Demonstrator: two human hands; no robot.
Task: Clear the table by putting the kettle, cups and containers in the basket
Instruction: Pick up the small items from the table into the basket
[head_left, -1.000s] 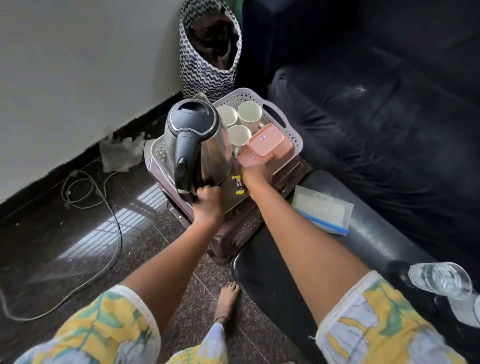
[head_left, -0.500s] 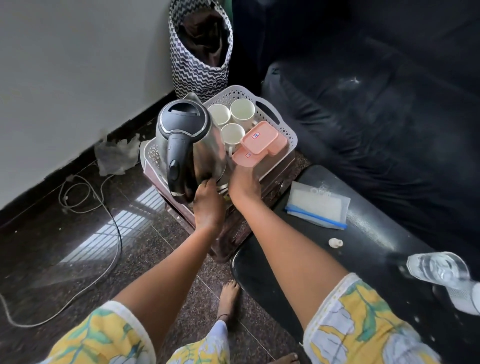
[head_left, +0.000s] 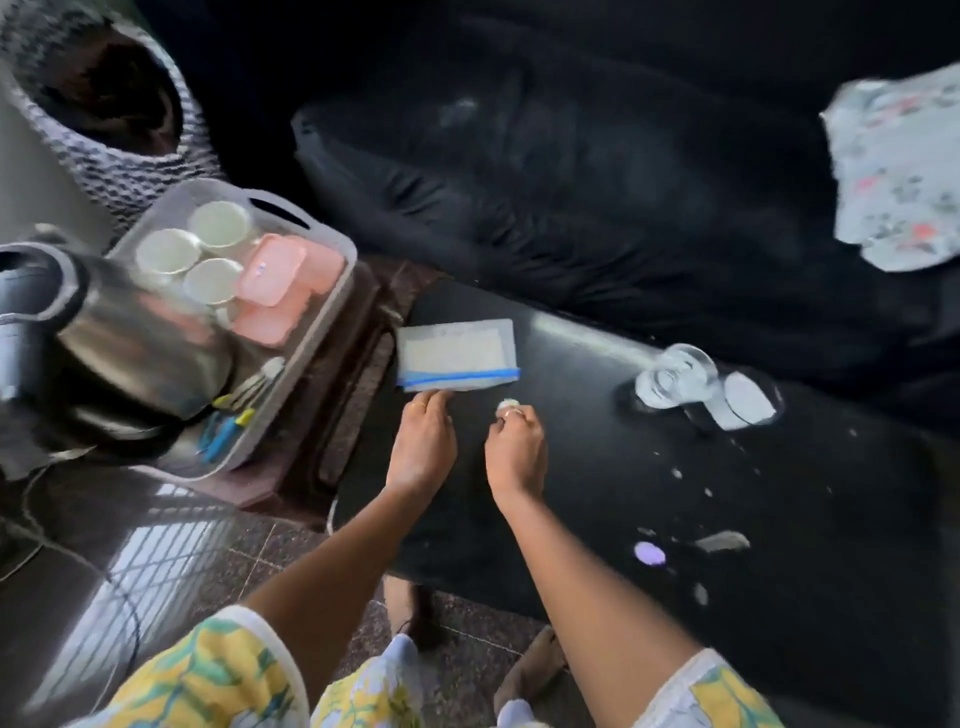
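Both arms reach forward, left hand (head_left: 423, 441) flat, right hand (head_left: 515, 446) curled.

A: the kettle (head_left: 104, 343) at 9 o'clock is smeared by motion blur and chopped by the left edge.

B: yep, and the right hand (head_left: 517, 452) half covers some small pale thing (head_left: 508, 404), can't tell what.

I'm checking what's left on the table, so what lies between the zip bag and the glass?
Head view: between the zip bag and the glass the black table is bare; a small white piece sits nearer, by the right hand.
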